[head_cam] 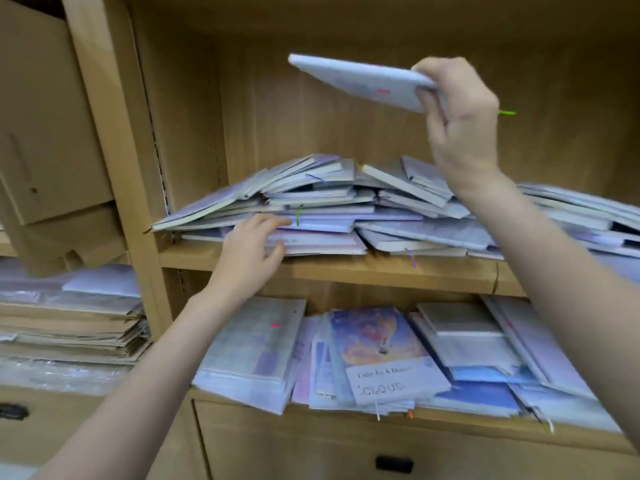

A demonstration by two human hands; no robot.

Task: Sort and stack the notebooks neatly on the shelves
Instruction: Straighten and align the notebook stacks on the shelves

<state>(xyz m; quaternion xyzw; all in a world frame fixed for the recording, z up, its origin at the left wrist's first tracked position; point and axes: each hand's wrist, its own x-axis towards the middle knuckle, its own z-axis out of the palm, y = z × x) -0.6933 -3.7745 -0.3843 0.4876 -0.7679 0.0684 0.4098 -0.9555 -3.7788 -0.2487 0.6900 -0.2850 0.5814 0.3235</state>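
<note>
A messy heap of pale blue and lilac notebooks (332, 206) fills the upper wooden shelf (346, 266). My right hand (460, 123) grips one light notebook (360, 79) by its right end and holds it in the air above the heap, tilted. My left hand (252, 249) rests on the front left of the heap, fingers against the lowest notebooks' edges. The lower shelf carries more notebooks, among them one with a "CLOUD" cover (384, 355) and a pale one with a pink tab (256, 341).
A tilted cardboard box (48, 126) stands in the left bay above flat cardboard and plastic-wrapped stock (65, 327). A wooden upright (117, 161) divides the bays. Below the lower shelf is a drawer with a black handle (394, 464).
</note>
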